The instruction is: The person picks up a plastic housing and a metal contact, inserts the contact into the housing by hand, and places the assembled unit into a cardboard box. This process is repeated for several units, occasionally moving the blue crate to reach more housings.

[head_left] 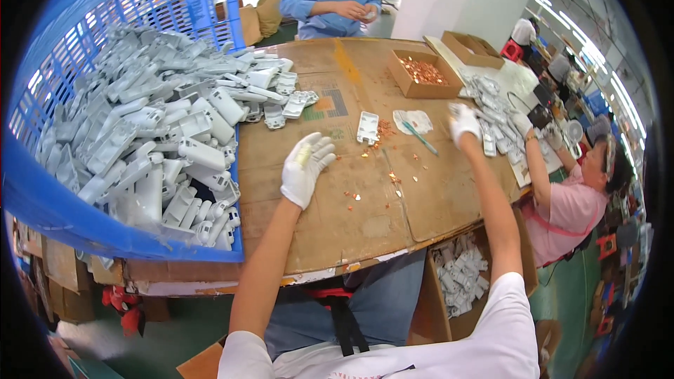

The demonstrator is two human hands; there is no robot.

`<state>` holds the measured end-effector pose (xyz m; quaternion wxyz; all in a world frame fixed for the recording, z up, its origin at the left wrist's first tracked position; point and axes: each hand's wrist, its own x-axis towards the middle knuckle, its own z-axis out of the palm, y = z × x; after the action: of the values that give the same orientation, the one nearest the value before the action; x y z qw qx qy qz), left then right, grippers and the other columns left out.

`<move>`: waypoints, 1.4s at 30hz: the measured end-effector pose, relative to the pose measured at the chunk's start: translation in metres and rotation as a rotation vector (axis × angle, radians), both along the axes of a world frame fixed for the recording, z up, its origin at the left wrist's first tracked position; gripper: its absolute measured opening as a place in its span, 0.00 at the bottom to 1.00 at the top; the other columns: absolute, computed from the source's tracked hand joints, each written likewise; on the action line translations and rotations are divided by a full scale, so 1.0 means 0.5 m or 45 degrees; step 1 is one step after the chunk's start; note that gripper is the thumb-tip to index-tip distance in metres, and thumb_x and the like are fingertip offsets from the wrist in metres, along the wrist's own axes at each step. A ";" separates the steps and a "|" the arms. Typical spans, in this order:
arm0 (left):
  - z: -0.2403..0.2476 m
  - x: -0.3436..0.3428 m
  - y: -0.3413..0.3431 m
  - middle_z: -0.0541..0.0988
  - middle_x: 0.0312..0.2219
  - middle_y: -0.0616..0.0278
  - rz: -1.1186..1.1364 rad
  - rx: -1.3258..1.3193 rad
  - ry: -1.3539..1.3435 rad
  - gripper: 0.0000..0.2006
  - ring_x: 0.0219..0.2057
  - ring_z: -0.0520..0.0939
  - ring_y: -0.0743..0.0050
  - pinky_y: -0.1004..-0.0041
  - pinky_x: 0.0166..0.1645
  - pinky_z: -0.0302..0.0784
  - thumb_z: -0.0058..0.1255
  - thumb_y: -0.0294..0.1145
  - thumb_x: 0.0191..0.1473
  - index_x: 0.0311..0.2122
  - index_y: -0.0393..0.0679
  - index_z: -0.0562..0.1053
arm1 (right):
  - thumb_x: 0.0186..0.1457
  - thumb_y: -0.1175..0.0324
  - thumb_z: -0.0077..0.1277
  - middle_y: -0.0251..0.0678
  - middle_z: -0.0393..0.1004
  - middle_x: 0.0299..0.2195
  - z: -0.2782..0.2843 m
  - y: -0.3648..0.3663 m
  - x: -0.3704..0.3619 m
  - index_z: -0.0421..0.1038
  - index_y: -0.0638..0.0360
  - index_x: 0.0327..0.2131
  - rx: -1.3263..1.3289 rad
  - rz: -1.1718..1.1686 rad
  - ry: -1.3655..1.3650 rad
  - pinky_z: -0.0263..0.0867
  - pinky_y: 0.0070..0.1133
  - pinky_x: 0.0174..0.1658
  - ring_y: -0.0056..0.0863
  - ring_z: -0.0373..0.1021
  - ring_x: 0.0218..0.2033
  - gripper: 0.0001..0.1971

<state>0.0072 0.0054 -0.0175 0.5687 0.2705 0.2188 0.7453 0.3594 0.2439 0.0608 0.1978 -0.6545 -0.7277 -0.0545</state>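
My left hand (305,170), in a white glove, rests on the cardboard-covered table with its fingers stretched out and nothing in them. My right hand (464,123), also gloved, is at the near left side of a pile of white plastic housings (500,116); its fingers are blurred, so what they hold is unclear. Between the hands lies a single white plastic housing (367,128), open side up. Small copper-coloured metal pieces (383,130) are scattered beside it. A teal pen-like tool (421,139) lies across a crumpled white sheet (414,121).
A blue crate (235,7) heaped with white housings (147,98) stands at left. A cardboard box (430,89) of copper pieces sits at the back right. Another box (444,309) with white parts is beside my lap. One person works opposite, another at right.
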 end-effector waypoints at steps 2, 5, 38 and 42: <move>0.012 0.026 0.012 0.75 0.45 0.52 -0.042 -0.015 0.056 0.20 0.45 0.78 0.61 0.62 0.52 0.74 0.43 0.38 0.64 0.54 0.34 0.66 | 0.54 0.61 0.50 0.49 0.67 0.52 -0.024 0.050 0.134 0.68 0.55 0.49 0.050 -0.198 -0.191 0.68 0.39 0.50 0.50 0.70 0.49 0.19; 0.022 0.019 -0.005 0.75 0.42 0.54 0.004 -0.065 0.156 0.17 0.42 0.78 0.64 0.64 0.49 0.76 0.42 0.36 0.64 0.51 0.34 0.67 | 0.53 0.63 0.50 0.47 0.71 0.46 0.006 0.034 0.102 0.71 0.53 0.46 0.272 -0.354 -0.591 0.68 0.38 0.47 0.47 0.70 0.45 0.16; 0.022 -0.012 -0.010 0.78 0.32 0.56 0.294 -0.159 0.089 0.09 0.26 0.80 0.69 0.70 0.29 0.80 0.43 0.29 0.63 0.46 0.40 0.69 | 0.49 0.76 0.54 0.40 0.74 0.34 0.015 -0.270 -0.328 0.75 0.55 0.35 0.025 0.860 0.604 0.69 0.28 0.42 0.38 0.73 0.36 0.08; 0.031 -0.006 -0.011 0.79 0.31 0.54 0.275 -0.217 0.241 0.10 0.27 0.82 0.66 0.68 0.30 0.81 0.41 0.28 0.63 0.47 0.39 0.69 | 0.51 0.71 0.53 0.39 0.73 0.34 -0.032 -0.255 -0.271 0.74 0.50 0.35 -0.088 1.044 0.237 0.68 0.31 0.42 0.42 0.71 0.38 0.06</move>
<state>0.0044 0.0001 -0.0021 0.4829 0.2652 0.3616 0.7521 0.2238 0.1164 0.0449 0.2457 -0.3192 -0.9083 0.1125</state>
